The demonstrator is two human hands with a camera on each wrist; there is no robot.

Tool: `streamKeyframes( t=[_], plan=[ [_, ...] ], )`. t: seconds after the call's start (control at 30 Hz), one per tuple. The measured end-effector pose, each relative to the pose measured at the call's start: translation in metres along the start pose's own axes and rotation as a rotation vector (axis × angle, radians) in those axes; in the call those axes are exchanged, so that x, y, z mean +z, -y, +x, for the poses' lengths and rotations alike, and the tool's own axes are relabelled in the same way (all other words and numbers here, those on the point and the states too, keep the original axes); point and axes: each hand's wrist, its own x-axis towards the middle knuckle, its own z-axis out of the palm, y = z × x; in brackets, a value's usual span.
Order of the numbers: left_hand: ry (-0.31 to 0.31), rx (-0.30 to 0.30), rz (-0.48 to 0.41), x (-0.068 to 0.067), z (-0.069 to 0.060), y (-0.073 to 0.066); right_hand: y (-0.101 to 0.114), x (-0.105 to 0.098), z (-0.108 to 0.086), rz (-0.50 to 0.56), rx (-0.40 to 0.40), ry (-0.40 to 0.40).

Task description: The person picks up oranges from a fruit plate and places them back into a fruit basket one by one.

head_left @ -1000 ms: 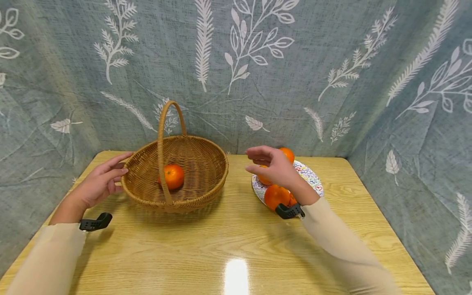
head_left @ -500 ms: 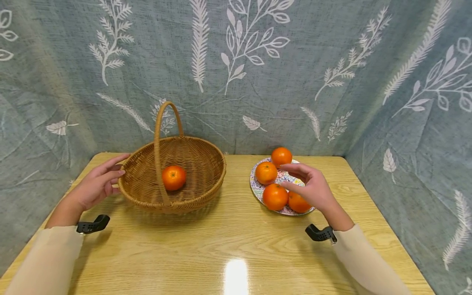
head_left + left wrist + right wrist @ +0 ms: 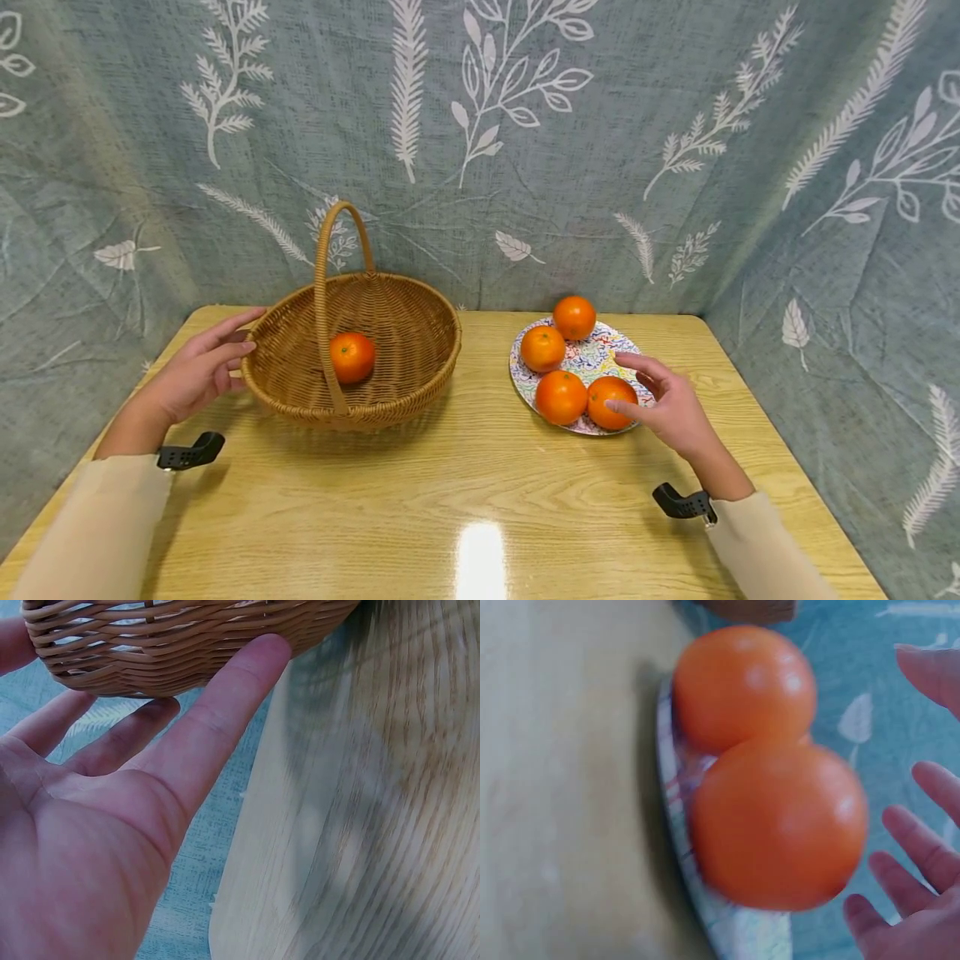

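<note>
The left hand [image 3: 197, 367] lies against the left side of the wicker basket [image 3: 420, 400], its fingers and thumb extended at the rim. In the left wrist view the thumb of that hand [image 3: 82, 847] touches the basket's woven wall [image 3: 187, 645]. One orange [image 3: 352, 357] sits inside the basket. At the plate's right side the right hand [image 3: 671, 408] hovers with parted fingers and holds nothing, its thumb by the front right orange [image 3: 611, 402]. The right wrist view has this hand [image 3: 922, 900] beside a near orange [image 3: 780, 825], with another orange [image 3: 742, 686] behind.
Three more oranges, at the back [image 3: 574, 317], left [image 3: 542, 348] and front [image 3: 561, 397], rest on the patterned plate [image 3: 588, 357]. Basket and plate stand apart on the wooden table [image 3: 375, 517]. A leaf-print cloth [image 3: 480, 225] hangs behind and at both sides.
The right hand has moved right and toward the table's front, from over the plate's left part to its right edge, uncovering the oranges. The left hand stays at the basket.
</note>
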Motion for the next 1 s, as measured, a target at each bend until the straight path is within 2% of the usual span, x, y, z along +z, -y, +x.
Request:
streamKeyframes(
  t=[0.2, 0.3, 0.57, 0.7, 1.0],
  plan=[
    [-0.012, -0.009, 0.000, -0.001, 0.000, 0.000, -0.014, 0.005, -0.004, 0.034, 0.119, 0.076],
    [-0.017, -0.016, 0.004, -0.001, 0.000, 0.000, -0.015, 0.007, -0.004, 0.030, 0.152, 0.104],
    [-0.014, -0.021, 0.023, 0.000, 0.000, 0.000, -0.016, 0.009, -0.002, -0.074, 0.151, 0.146],
    [-0.016, -0.025, 0.023, 0.001, 0.000, 0.000, -0.018, 0.010, -0.002, -0.110, 0.145, 0.143],
    [-0.018, -0.035, 0.042, -0.001, 0.000, -0.001, -0.017, 0.008, -0.002, -0.140, 0.188, 0.118]
  ],
)
